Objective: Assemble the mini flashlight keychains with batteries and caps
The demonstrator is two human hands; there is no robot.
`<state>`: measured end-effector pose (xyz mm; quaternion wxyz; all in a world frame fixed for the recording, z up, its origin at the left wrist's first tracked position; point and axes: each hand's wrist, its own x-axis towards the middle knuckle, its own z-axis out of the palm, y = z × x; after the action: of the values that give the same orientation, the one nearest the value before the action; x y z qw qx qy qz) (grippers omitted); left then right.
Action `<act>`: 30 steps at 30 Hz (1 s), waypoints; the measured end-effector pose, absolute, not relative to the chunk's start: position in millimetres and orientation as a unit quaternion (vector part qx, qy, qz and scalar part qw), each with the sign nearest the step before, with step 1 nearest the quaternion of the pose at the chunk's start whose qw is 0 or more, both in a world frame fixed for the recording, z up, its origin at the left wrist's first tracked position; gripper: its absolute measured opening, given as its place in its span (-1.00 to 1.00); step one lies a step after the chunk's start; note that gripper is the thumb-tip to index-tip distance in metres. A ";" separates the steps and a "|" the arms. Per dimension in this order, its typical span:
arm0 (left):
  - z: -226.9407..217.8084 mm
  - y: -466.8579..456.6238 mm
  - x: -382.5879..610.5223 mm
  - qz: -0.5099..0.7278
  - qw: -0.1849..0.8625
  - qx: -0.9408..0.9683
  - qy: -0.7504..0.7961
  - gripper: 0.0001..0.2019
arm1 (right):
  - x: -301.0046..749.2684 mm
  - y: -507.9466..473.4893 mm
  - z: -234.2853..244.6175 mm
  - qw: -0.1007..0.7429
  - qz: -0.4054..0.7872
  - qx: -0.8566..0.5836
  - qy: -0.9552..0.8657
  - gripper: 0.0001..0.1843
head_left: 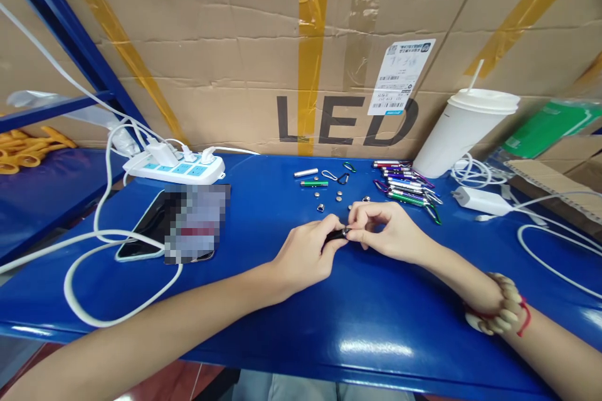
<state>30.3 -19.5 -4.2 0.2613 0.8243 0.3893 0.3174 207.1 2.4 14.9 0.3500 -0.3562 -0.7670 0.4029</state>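
My left hand (305, 254) is closed round a small black flashlight tube (335, 235), which lies low over the table and points right. At the tube's right end, the thumb and finger of my right hand (388, 230) pinch its shiny tip; whether a separate small part is between them is hidden. Just beyond the hands lie a green flashlight tube (314, 184), a silver tube (306, 173), several small round metal pieces such as a button cell (339, 194), and a metal end cap (320, 207). Near them are silver, black and green carabiners (348, 166).
A pile of coloured mini flashlights (407, 185) lies right of centre, before a white lidded cup (463, 131). White chargers (484, 199) and cables are at right. Phones (150, 225), a power strip (188, 169) and looping cable stand left. A large cardboard box (235, 44) walls the back.
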 end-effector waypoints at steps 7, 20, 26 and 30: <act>-5.6 -20.3 31.1 0.319 0.253 0.819 0.405 -0.93 | 206.0 3.2 15.2 0.337 0.431 -0.373 -0.750 -0.64; -3.2 -19.7 32.3 0.305 0.262 0.813 0.422 -0.91 | 205.2 2.9 12.7 0.337 0.414 -0.418 -0.735 -0.63; -0.5 -22.7 32.2 0.300 0.267 0.811 0.426 -0.91 | 202.8 0.5 16.6 0.338 0.404 -0.418 -0.740 -0.60; -0.2 -22.0 31.6 0.294 0.263 0.809 0.436 -0.88 | 202.0 0.0 15.4 0.349 0.401 -0.421 -0.735 -0.63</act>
<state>31.6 -22.0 -0.2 0.2630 0.8089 0.4360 0.2941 202.0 0.0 15.4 0.3495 -0.4207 -0.7351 0.4007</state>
